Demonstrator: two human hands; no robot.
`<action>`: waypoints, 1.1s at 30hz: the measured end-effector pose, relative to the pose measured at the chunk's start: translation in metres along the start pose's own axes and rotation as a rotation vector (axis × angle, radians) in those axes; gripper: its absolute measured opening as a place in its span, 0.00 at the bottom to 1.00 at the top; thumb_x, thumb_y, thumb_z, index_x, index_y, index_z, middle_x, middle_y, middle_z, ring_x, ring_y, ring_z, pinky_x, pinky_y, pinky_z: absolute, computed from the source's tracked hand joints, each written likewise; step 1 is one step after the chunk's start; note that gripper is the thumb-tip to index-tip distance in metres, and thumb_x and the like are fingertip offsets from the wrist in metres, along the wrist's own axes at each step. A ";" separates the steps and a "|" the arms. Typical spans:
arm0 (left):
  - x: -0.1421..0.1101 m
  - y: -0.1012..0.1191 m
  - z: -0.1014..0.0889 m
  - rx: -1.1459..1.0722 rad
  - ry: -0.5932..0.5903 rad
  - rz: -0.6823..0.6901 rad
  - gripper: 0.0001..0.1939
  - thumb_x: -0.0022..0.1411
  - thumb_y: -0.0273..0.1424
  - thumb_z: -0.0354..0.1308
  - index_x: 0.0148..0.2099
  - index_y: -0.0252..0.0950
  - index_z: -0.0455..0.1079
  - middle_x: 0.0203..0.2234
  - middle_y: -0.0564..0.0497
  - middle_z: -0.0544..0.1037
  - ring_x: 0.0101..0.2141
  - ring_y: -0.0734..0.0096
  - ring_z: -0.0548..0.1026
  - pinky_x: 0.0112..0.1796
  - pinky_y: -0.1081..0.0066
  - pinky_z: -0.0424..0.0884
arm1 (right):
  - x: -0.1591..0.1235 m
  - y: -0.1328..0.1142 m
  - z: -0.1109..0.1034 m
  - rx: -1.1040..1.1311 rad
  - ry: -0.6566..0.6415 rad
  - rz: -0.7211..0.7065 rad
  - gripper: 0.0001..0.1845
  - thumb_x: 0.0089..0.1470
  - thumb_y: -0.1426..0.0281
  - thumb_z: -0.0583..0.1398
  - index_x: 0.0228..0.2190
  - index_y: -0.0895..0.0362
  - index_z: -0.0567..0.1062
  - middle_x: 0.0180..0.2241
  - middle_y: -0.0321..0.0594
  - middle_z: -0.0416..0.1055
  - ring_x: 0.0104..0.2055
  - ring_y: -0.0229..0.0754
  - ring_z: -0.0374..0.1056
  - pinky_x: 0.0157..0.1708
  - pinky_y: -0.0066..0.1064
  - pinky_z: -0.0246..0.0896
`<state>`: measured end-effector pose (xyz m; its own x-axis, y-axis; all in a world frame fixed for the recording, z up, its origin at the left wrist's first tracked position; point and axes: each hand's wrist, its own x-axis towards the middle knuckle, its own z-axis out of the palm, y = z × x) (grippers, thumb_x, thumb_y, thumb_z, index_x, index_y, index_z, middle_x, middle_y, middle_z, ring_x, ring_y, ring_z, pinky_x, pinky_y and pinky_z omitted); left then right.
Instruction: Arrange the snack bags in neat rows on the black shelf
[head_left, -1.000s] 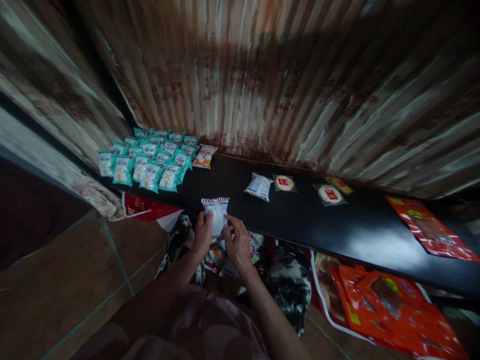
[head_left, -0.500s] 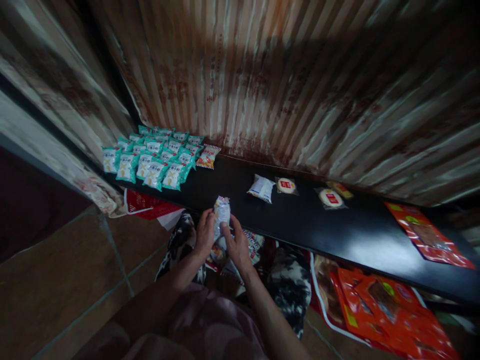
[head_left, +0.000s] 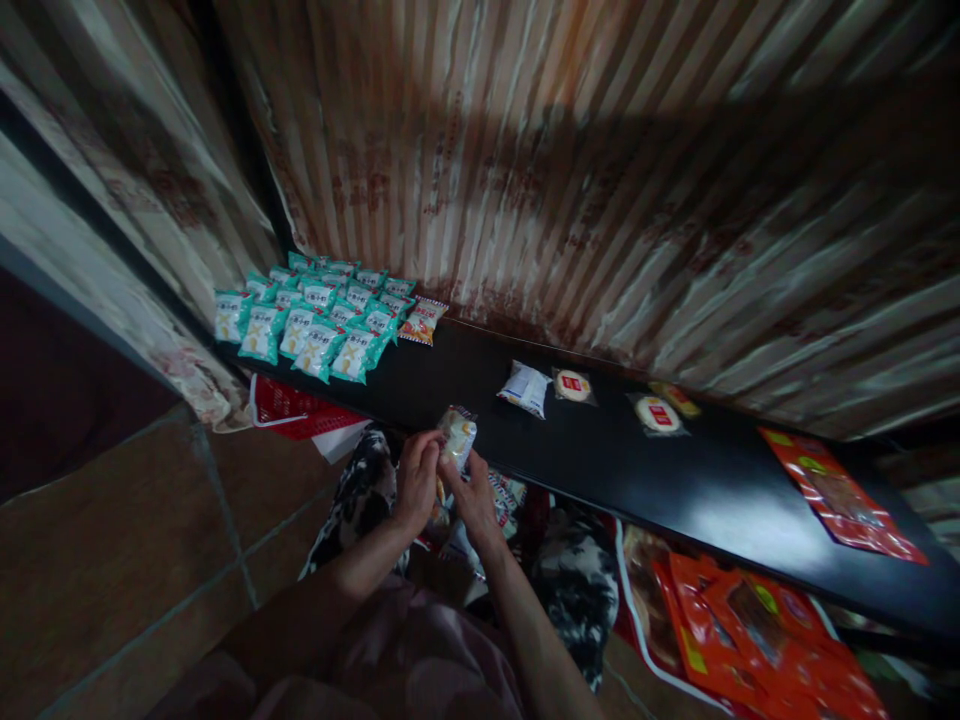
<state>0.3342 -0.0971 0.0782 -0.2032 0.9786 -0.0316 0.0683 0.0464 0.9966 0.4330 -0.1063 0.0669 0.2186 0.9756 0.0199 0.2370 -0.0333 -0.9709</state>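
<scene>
My left hand (head_left: 417, 482) and my right hand (head_left: 471, 488) are together at the near edge of a long black shelf (head_left: 720, 490), fingers closed on a small pale snack packet (head_left: 457, 436) held upright between them. Below my hands, a black-and-white patterned bag (head_left: 360, 492) holds more packets. On the far left of the shelf lie rows of teal snack packets (head_left: 315, 322), with one orange packet (head_left: 421, 322) beside them.
A white packet (head_left: 523, 387), two round cakes in clear wrap (head_left: 574, 386) (head_left: 658, 414) and a large red pouch (head_left: 832, 484) lie along the shelf. More orange-red pouches (head_left: 757, 630) sit in a bag on the tiled floor. Corrugated rusty sheeting (head_left: 570, 180) backs the shelf.
The packet has turned in my hands from flat-on to edge-on and shifted slightly right. My view has tilted a little to the left.
</scene>
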 end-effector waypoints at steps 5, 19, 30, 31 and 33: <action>-0.002 -0.006 -0.003 0.015 0.002 -0.004 0.14 0.60 0.31 0.47 0.42 0.39 0.72 0.42 0.48 0.74 0.46 0.64 0.70 0.51 0.65 0.62 | -0.001 0.005 0.006 0.053 -0.059 0.132 0.23 0.44 0.57 0.62 0.40 0.58 0.75 0.33 0.41 0.76 0.35 0.46 0.69 0.37 0.35 0.64; 0.023 -0.038 -0.018 0.053 0.050 -0.100 0.16 0.55 0.28 0.53 0.47 0.37 0.67 0.45 0.44 0.74 0.47 0.62 0.71 0.49 0.64 0.64 | 0.013 0.012 0.023 0.300 -0.040 0.249 0.25 0.41 0.59 0.64 0.42 0.57 0.71 0.40 0.46 0.76 0.41 0.49 0.72 0.40 0.39 0.67; 0.045 -0.044 -0.032 0.030 -0.025 -0.170 0.18 0.56 0.39 0.55 0.47 0.34 0.69 0.43 0.42 0.76 0.44 0.60 0.74 0.46 0.65 0.66 | 0.034 0.004 0.033 0.388 -0.111 0.316 0.27 0.43 0.55 0.64 0.42 0.57 0.71 0.40 0.44 0.76 0.41 0.48 0.72 0.41 0.36 0.66; 0.047 -0.046 -0.032 0.021 -0.015 -0.168 0.19 0.56 0.40 0.56 0.46 0.34 0.69 0.43 0.42 0.76 0.44 0.60 0.74 0.45 0.65 0.67 | 0.036 0.005 0.035 0.383 -0.110 0.314 0.28 0.43 0.55 0.64 0.43 0.57 0.71 0.39 0.44 0.76 0.42 0.48 0.72 0.42 0.36 0.66; 0.051 -0.050 -0.033 0.002 0.010 -0.152 0.19 0.55 0.40 0.56 0.46 0.34 0.68 0.42 0.42 0.77 0.43 0.60 0.75 0.44 0.65 0.68 | 0.040 0.007 0.037 0.365 -0.111 0.291 0.29 0.43 0.54 0.64 0.44 0.57 0.71 0.40 0.43 0.76 0.43 0.48 0.71 0.43 0.36 0.66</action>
<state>0.2880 -0.0563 0.0294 -0.2216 0.9580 -0.1818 0.0378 0.1947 0.9801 0.4084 -0.0592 0.0517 0.1191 0.9551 -0.2712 -0.1713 -0.2493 -0.9532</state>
